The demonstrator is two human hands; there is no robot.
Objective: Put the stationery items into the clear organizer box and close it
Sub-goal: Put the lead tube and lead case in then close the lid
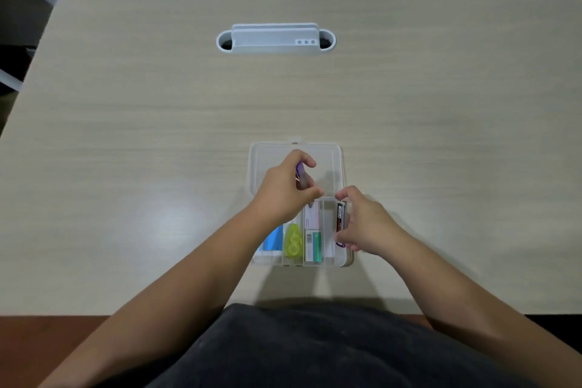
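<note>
Pale wood-grain table [157, 142] fills most of the frame. The clear organizer box [345, 257] sits low and centre, near the table's front edge, with its lid [327, 157] swung open and lying flat on the far side.

Both bare forearms come up from the bottom corners and converge over the box.

Left hand [285, 190]: raised over the join between lid and tray, wrist bent slightly, knuckles up. Thumb and fingers are pinched on a small purple item [300, 174] that pokes up between them; what it is, I cannot tell. The grip looks firm, fingers curled inward.

Right hand [362, 224]: lower, at the box's right end. Fingers curl down around a dark red-and-black item [340, 217] standing on edge in the rightmost compartment. Forefinger at its far end, thumb near its near end, so the hand clasps it lengthwise.

Inside the tray, left to right: a blue item [274, 239], partly under the left forearm; a yellow-green tape dispenser [293, 242] in the next slot; then a white packet [311, 219] lying beyond a green-and-white packet [313, 246] in the same slot. A narrow slot between those and the dark item looks mostly bare.

Upper centre of the frame: a white cable-port insert [275, 38] set in the tabletop, well apart from the box.

Bottom centre: dark clothing [315, 350] of the person.
</note>
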